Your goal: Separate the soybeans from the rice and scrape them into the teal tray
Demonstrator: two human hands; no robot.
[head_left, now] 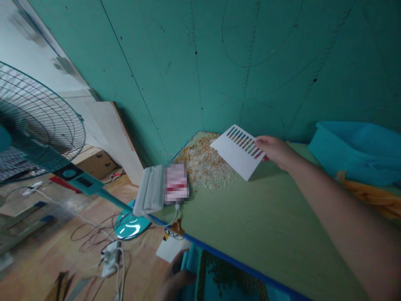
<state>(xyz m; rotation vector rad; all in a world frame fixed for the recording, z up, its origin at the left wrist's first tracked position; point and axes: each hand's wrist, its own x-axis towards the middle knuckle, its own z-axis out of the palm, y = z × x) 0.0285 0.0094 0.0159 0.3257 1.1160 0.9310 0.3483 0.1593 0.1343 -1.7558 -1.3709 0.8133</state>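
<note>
My right hand (275, 151) reaches across the green table (266, 225) and pinches the corner of a white card with a row of coloured slots (239, 150). The card stands tilted, its lower edge at a pile of white and yellow grains (205, 163) in the table's far corner. My left hand (172, 282) is at the bottom edge of the view, below the table, fingers curled on the rim of a teal tray (225, 278) that holds yellowish grains.
A white device with a cable (153, 190) sits at the table's left edge. A blue bin (357, 150) and something orange (372, 196) lie at the right. A teal standing fan (37, 129), cables and a power strip (111, 255) are on the floor at left. Green wall behind.
</note>
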